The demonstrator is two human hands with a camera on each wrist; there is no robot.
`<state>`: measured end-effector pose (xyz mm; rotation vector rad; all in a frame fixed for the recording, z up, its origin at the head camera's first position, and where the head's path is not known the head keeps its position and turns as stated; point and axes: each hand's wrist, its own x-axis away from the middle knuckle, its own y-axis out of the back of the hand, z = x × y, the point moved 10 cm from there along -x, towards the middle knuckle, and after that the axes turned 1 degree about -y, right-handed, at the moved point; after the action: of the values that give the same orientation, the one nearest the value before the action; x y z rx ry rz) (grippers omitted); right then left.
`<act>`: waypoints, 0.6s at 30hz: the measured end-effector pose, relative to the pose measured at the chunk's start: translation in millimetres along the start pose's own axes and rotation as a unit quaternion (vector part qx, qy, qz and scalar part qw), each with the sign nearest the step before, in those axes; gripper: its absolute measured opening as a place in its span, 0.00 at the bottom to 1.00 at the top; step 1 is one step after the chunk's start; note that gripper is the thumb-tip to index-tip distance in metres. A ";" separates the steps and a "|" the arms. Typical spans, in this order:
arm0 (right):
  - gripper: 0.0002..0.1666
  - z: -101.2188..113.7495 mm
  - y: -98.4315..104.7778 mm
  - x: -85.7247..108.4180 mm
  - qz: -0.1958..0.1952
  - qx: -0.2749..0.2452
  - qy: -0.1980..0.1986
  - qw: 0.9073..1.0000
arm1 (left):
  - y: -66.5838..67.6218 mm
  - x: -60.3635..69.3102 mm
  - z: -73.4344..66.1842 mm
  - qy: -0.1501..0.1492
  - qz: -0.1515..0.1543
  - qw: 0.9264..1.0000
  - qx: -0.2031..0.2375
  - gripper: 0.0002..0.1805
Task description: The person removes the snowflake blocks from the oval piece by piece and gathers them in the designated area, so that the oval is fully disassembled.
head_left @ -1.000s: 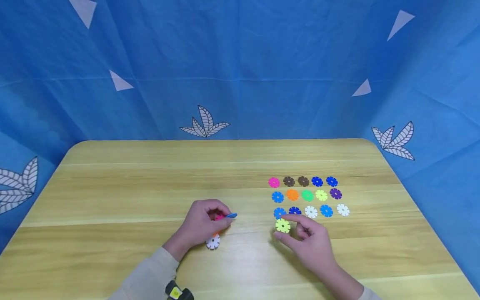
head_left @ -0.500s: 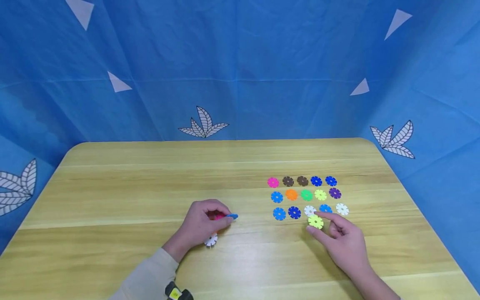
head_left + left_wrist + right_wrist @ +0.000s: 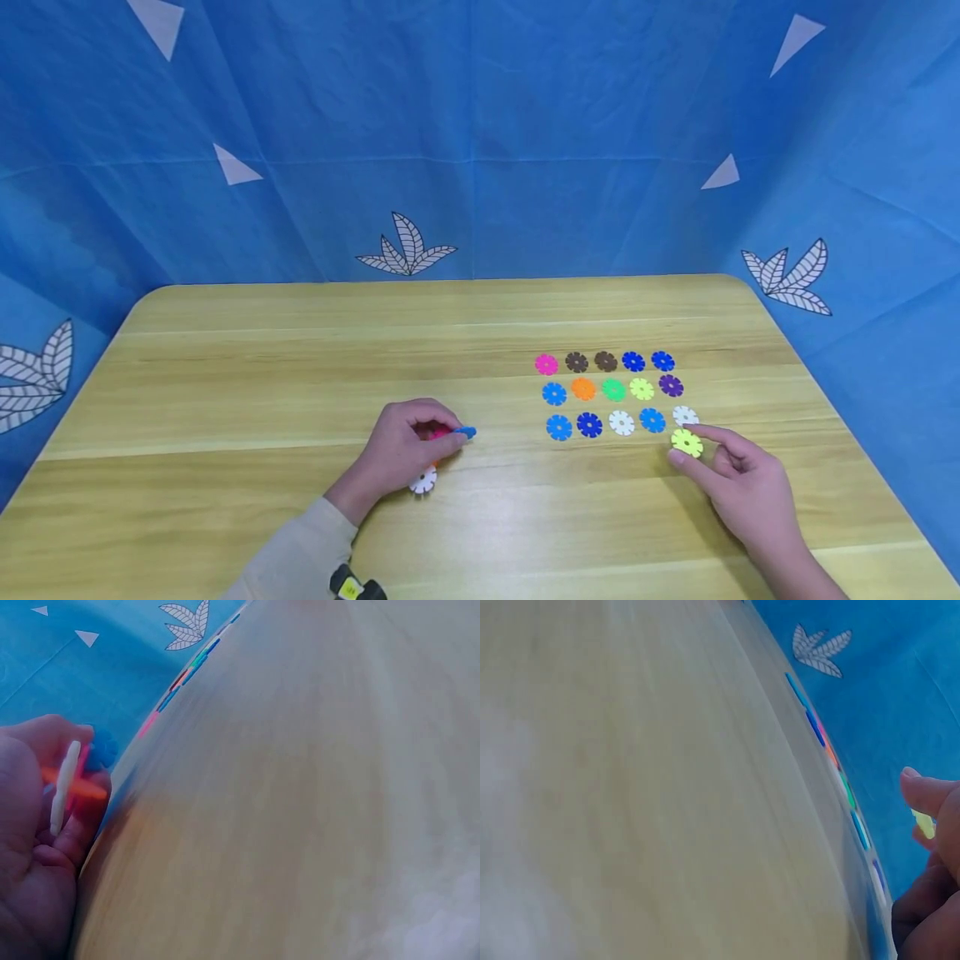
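My left hand (image 3: 408, 442) holds a small cluster of notched plastic discs, joined by their slots as far as I can tell. A blue disc (image 3: 467, 432) sticks out at the fingertips, and a white disc (image 3: 423, 480) hangs below the palm. An orange disc (image 3: 91, 790) and a bit of pink show between them in the left wrist view; the fingers hide the rest. Between thumb and forefinger, my right hand (image 3: 750, 487) pinches a yellow-green notched disc (image 3: 686, 443) above the table. It is just in front of a white disc (image 3: 686, 417) at the front row's right end.
Three rows of loose notched discs lie flat on the wooden table (image 3: 225, 367), right of centre. A pink disc (image 3: 547, 364) begins the far row, a blue disc (image 3: 554, 394) the middle one and another blue disc (image 3: 558, 427) the front one. Behind hangs a blue cloth (image 3: 480, 125).
My right hand has moved right along the front row, carrying the yellow-green disc from its left end to its right end. The left hand has stayed nearly still with its cluster.
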<state>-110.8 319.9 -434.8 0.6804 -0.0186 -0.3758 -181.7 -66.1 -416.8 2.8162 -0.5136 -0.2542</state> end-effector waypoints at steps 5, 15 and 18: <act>0.27 -12.2 6.3 -1.5 0.015 0.021 -0.027 0.999 | -2.0 -3.6 23.3 -0.002 -0.004 1.000 0.000 0.04; 0.31 -24.0 9.0 -3.4 0.036 0.049 -0.050 0.997 | -3.4 -4.9 36.5 -0.005 0.003 1.000 0.016 0.04; 0.32 -25.8 7.8 -4.2 0.046 0.065 -0.058 0.995 | -3.2 -5.3 36.0 -0.005 0.003 1.000 0.015 0.04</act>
<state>-108.5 342.7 -449.6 0.7824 -0.1856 -0.3280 -193.4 -69.6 -451.3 2.8426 -0.5333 -0.2617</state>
